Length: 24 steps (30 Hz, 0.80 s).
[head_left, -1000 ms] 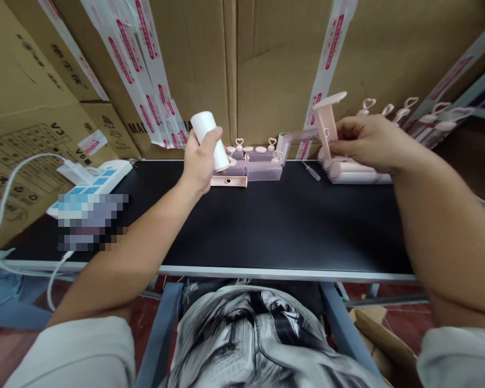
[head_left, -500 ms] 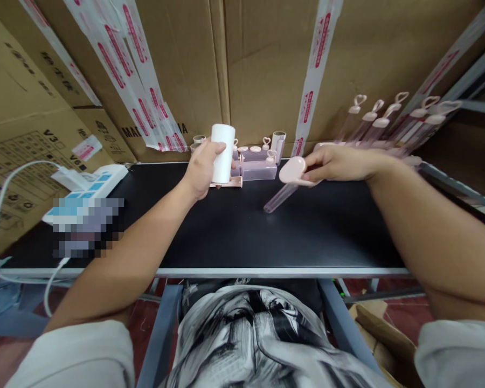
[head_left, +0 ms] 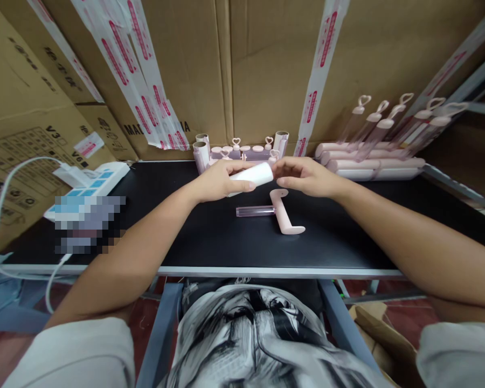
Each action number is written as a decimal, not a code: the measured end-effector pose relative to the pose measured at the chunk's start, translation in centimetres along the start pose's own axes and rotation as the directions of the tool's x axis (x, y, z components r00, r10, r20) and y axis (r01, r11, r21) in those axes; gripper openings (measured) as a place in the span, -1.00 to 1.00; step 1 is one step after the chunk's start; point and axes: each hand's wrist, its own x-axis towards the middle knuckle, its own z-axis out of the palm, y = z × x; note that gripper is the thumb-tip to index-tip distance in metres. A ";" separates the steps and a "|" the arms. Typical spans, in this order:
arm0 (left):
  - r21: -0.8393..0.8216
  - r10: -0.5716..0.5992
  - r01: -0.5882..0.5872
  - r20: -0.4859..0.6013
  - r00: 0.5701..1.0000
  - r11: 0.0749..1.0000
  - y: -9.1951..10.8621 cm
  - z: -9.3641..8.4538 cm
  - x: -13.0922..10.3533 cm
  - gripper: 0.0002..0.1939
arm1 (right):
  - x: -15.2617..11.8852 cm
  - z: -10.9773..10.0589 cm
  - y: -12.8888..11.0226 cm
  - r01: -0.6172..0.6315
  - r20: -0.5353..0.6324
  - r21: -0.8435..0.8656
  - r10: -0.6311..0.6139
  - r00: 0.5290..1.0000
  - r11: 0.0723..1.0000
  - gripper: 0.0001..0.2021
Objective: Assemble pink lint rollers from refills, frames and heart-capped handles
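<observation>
My left hand is closed around a white roll, apparently a sticky lint roll. The roll lies nearly sideways above the black tabletop, its right end raised a little. My right hand is just right of that end, fingers curved and apart, with nothing seen in it; whether a fingertip touches the roll I cannot tell. Below the hands, a pink lint roller holder rests on the table. Its clear handle points left, and flat end plates stick out from its bar.
At the back stand clear tubes and pink parts with heart-shaped loops. Several pink lint rollers are stacked at the right, handles upward. A white power strip with a cable lies at the left. Cardboard walls the back.
My right hand has put the pink holder down on the table and moved beside the roll. My left hand has tipped the roll from upright to nearly sideways and brought it rightward.
</observation>
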 end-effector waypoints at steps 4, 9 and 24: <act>0.049 -0.018 0.014 0.084 0.996 0.999 0.0 0.1 -0.2 -0.36 | -0.2 0.7 -1.1 -0.032 -0.034 0.094 0.035 0.999 0.995 -0.52; 0.078 -0.047 0.038 0.117 0.992 0.996 -0.2 0.0 -0.3 -0.36 | -0.3 1.1 -1.7 -0.064 0.000 0.066 0.064 0.998 0.996 -0.54; -0.168 -0.025 -0.027 -0.300 0.954 0.985 0.1 -0.3 0.4 -0.39 | 1.3 0.7 -2.3 0.083 -0.452 -0.099 -0.119 0.884 0.992 -0.56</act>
